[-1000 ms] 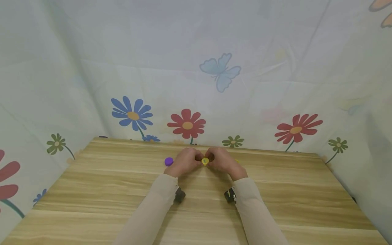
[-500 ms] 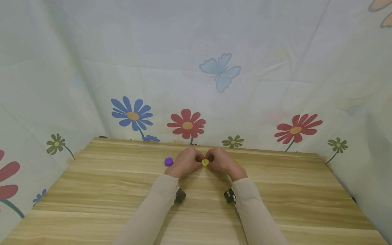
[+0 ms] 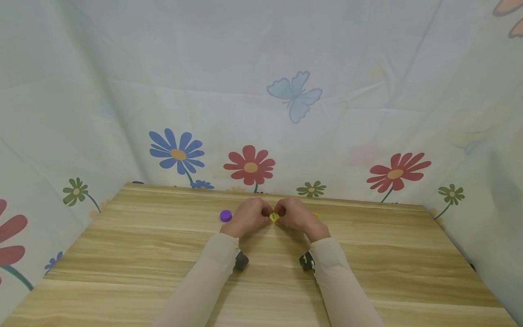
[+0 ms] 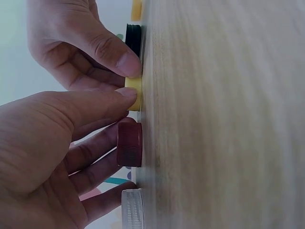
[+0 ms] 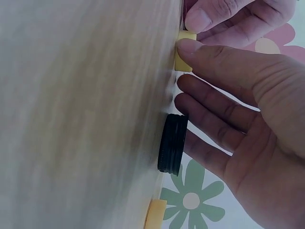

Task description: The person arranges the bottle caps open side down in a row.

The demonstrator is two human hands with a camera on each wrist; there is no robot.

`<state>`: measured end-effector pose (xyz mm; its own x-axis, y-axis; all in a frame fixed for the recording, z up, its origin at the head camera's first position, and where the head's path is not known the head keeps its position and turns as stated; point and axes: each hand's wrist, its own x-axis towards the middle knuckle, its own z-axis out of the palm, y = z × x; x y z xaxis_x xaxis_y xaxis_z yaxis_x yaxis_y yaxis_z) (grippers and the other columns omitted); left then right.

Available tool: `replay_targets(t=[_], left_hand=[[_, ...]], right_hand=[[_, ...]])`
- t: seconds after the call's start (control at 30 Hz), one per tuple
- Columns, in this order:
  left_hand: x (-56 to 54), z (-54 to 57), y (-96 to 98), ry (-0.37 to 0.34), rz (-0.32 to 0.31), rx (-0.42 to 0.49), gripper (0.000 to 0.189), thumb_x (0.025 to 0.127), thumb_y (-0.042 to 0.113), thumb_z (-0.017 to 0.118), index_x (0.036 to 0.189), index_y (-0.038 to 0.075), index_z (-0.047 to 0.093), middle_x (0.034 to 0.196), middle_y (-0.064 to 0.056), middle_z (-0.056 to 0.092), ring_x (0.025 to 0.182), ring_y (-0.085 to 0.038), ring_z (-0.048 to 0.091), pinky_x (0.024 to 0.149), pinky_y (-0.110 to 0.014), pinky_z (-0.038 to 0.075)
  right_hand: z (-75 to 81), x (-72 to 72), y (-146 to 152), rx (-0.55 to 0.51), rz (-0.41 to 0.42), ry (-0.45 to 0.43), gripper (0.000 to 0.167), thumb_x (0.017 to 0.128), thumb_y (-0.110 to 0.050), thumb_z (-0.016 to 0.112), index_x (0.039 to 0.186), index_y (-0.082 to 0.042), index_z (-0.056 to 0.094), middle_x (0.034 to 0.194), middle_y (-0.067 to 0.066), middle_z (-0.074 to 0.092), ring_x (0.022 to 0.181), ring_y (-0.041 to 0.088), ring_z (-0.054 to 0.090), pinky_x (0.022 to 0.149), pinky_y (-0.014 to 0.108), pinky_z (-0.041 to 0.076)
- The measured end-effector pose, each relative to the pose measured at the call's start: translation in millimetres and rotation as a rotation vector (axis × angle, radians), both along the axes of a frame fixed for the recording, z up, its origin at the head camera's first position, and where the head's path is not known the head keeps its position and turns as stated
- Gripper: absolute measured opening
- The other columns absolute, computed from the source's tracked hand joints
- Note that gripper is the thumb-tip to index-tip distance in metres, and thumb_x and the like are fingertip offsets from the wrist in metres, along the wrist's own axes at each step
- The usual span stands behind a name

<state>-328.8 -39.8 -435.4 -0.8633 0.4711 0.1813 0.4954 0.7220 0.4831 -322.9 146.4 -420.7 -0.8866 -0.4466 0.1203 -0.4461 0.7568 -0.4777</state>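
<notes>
A small yellow bottle cap (image 3: 274, 217), with a dark mark on its top, stands on the wooden table between both hands. My left hand (image 3: 249, 216) pinches it from the left, thumb on its near side (image 4: 134, 106). From the right, my right hand (image 3: 297, 217) pinches the same cap, thumb against its side (image 5: 183, 61). A dark red ridged cap (image 4: 129, 144) and a white ridged cap (image 4: 133, 208) stand by my left hand's other fingers. Next to my right hand's lower fingers is a black cap (image 5: 172, 144). The hands hide the red and black caps in the head view.
A purple cap (image 3: 225, 215) sits left of my left hand. An orange-yellow cap (image 5: 156, 214) lies beyond the black one, mostly hidden by my right hand in the head view. Behind the table (image 3: 143, 254) hangs a flowered cloth (image 3: 204, 81).
The yellow cap has turned slightly between my fingers, its outline now more diamond-like from above. Both hands have stayed almost in place, and the other caps have not moved.
</notes>
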Motion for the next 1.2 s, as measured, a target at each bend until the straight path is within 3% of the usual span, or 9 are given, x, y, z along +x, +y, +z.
replay_targets(t=[0.2, 0.33, 0.6, 0.77, 0.97, 1.2], left_hand=[[2.3, 1.2, -0.6, -0.013, -0.003, 0.015, 0.019, 0.090, 0.011, 0.085, 0.108, 0.008, 0.082, 0.098, -0.002, 0.075, 0.093, -0.019, 0.067, 0.090, -0.040, 0.057], [2.7, 0.6, -1.0, -0.009, 0.002, 0.024, 0.020, 0.091, 0.012, 0.084, 0.110, 0.009, 0.082, 0.098, -0.003, 0.075, 0.092, -0.019, 0.066, 0.089, -0.040, 0.056], [6.6, 4.8, 5.1, 0.015, 0.018, 0.056, 0.032, 0.095, 0.014, 0.081, 0.126, 0.007, 0.077, 0.122, -0.011, 0.075, 0.116, -0.030, 0.069, 0.101, -0.045, 0.055], [9.4, 9.3, 13.3, 0.053, 0.005, 0.071, 0.033, 0.094, 0.015, 0.082, 0.125, 0.006, 0.078, 0.121, -0.012, 0.075, 0.117, -0.031, 0.068, 0.103, -0.046, 0.053], [7.2, 5.7, 25.2, 0.077, -0.003, 0.112, 0.031, 0.092, 0.017, 0.084, 0.121, 0.006, 0.080, 0.117, -0.012, 0.077, 0.113, -0.031, 0.069, 0.100, -0.046, 0.054], [6.8, 6.6, 36.7, 0.064, 0.001, 0.105, 0.032, 0.092, 0.014, 0.083, 0.123, 0.006, 0.079, 0.120, -0.010, 0.077, 0.117, -0.031, 0.068, 0.103, -0.044, 0.053]], right_hand=[[0.8, 1.3, 1, 0.010, 0.017, 0.031, 0.023, 0.080, 0.001, 0.088, 0.099, 0.000, 0.076, 0.090, 0.007, 0.072, 0.087, 0.022, 0.065, 0.082, 0.036, 0.056], [1.4, 3.4, 0, -0.001, 0.013, 0.038, 0.024, 0.082, 0.001, 0.087, 0.103, 0.001, 0.076, 0.096, 0.009, 0.073, 0.091, 0.024, 0.067, 0.087, 0.039, 0.056], [10.1, 14.4, 3, -0.057, -0.042, 0.015, 0.024, 0.090, 0.000, 0.080, 0.113, 0.003, 0.074, 0.115, 0.016, 0.074, 0.111, 0.035, 0.068, 0.099, 0.050, 0.055], [12.6, 18.6, 10, -0.054, -0.037, 0.058, 0.023, 0.092, -0.001, 0.080, 0.113, 0.004, 0.074, 0.116, 0.019, 0.073, 0.110, 0.038, 0.069, 0.096, 0.052, 0.056], [8.2, 18.6, 23, -0.049, -0.024, 0.107, 0.022, 0.094, -0.002, 0.080, 0.113, 0.005, 0.074, 0.114, 0.021, 0.073, 0.109, 0.039, 0.070, 0.095, 0.051, 0.057], [6.2, 19.2, 36, -0.107, -0.026, 0.088, 0.022, 0.094, 0.004, 0.074, 0.116, 0.009, 0.071, 0.116, 0.026, 0.071, 0.111, 0.044, 0.068, 0.098, 0.055, 0.055]])
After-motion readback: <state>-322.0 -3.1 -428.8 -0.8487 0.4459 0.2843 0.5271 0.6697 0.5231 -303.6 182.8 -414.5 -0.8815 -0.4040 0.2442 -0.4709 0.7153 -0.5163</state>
